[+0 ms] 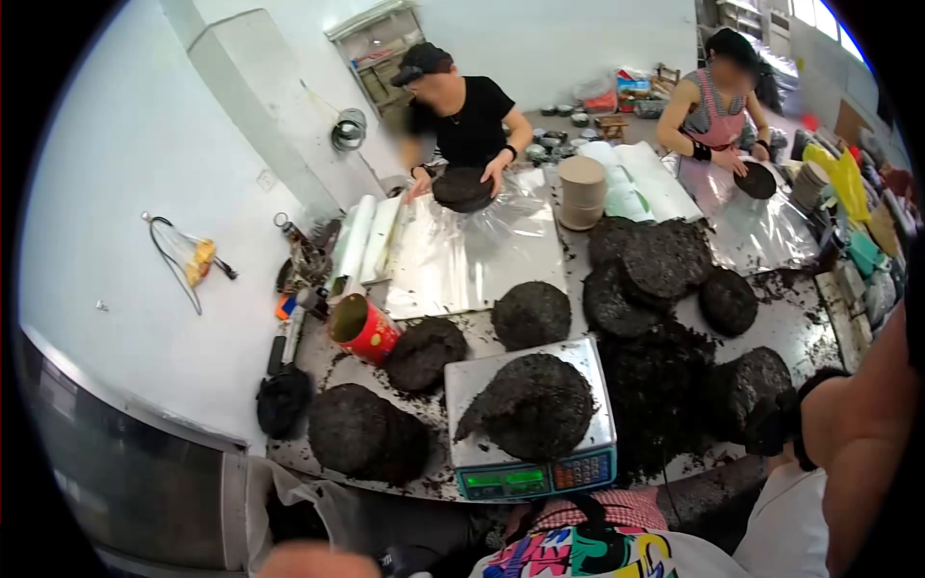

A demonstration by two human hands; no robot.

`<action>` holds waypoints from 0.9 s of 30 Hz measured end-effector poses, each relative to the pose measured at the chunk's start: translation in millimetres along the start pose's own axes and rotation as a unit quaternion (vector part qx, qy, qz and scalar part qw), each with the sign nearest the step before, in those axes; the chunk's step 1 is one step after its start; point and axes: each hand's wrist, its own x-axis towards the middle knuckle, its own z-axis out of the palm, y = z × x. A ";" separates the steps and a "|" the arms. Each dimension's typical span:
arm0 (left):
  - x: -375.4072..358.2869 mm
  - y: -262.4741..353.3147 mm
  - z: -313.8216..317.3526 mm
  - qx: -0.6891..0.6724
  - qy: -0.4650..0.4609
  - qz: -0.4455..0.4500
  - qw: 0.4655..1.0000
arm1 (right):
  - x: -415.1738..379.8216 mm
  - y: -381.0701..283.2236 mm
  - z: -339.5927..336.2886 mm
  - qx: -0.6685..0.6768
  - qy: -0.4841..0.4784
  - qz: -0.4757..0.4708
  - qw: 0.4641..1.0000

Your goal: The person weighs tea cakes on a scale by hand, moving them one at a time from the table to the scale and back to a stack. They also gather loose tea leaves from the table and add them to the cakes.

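Observation:
At the right, my right hand (773,422), in what looks like a black glove, is closed on the near right edge of a thick, dark, crumbly round cake (750,383). Its fingers blend into the dark material. Only a blurred part of my left hand (318,561) shows at the bottom edge, so its fingers cannot be made out. Between them stands a digital scale (462,385) with a lit green display. On its plate lies a dark cake (536,407) with a ragged left side. Loose dark crumbs (660,395) are heaped right of the scale.
Left of the scale sit stacked dark cakes (352,429), another cake (424,354) and a red can (366,329). Behind are a cake pile (665,260) and plastic sheets (472,255). Across the table, two people (467,116) (718,111) each handle a dark cake.

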 end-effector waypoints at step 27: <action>-124.1 -250.2 -276.0 0.262 0.204 -0.557 0.761 | -237.2 87.3 240.8 0.346 0.105 0.710 0.605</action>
